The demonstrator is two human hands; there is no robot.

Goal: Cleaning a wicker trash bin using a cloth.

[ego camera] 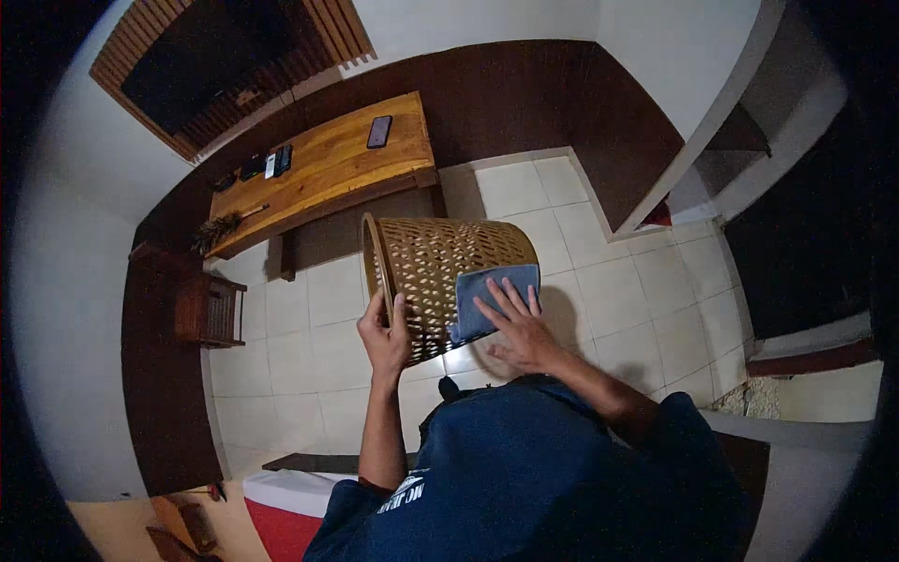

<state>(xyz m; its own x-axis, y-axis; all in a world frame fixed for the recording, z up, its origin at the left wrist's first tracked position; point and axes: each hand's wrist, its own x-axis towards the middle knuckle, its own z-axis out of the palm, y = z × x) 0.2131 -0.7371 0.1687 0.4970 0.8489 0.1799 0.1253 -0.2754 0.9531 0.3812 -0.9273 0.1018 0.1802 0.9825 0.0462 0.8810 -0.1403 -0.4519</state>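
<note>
A woven, perforated basket lies on its side in the air before me, its round rim to the left and its base to the right. My left hand grips the rim at its lower part, the thumb on the outer side. A blue-grey cloth lies against the basket's side near the base. My right hand presses flat on the cloth with its fingers spread. The inside of the basket is mostly hidden.
A wooden table stands beyond the basket, bearing a phone, small dark items and a brush-like bundle. A wooden chair is at the left. Below is the tiled floor. A red and white surface lies at the lower left.
</note>
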